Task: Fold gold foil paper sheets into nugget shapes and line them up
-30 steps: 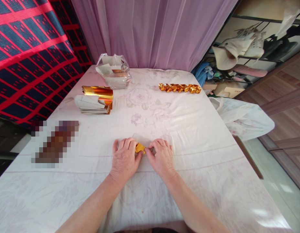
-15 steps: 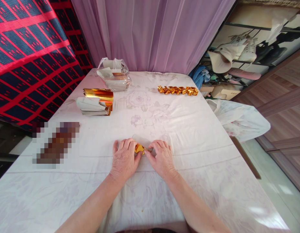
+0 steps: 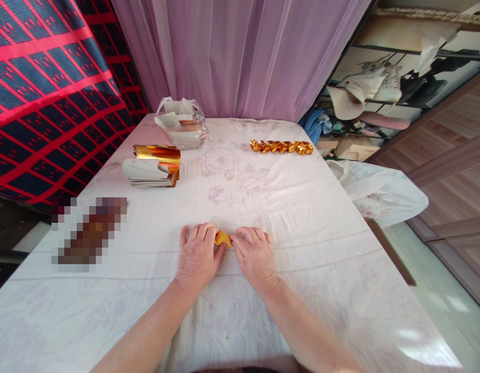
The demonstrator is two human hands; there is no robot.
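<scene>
My left hand [image 3: 198, 255] and my right hand [image 3: 254, 255] rest side by side on the white flowered tablecloth [image 3: 310, 207]. Between their fingertips they pinch a small folded piece of gold foil paper [image 3: 223, 238], most of it hidden under the fingers. A pale sheet edge shows just beyond the hands. Far ahead lies a row of folded gold pieces [image 3: 281, 147]. At the left stands a stack of gold and white paper sheets [image 3: 152, 166], its top sheet curled.
A clear plastic bag of more paper [image 3: 181, 123] sits at the table's far end by the purple curtain. A blurred-out object [image 3: 88, 234] lies at the left. A white cloth bundle [image 3: 380, 190] hangs off the right edge. Shelves with hats and shoes stand at the right.
My right hand has shifted slightly left, closing in on the gold piece so less of it shows. The view has tilted a little; nothing else on the table moved.
</scene>
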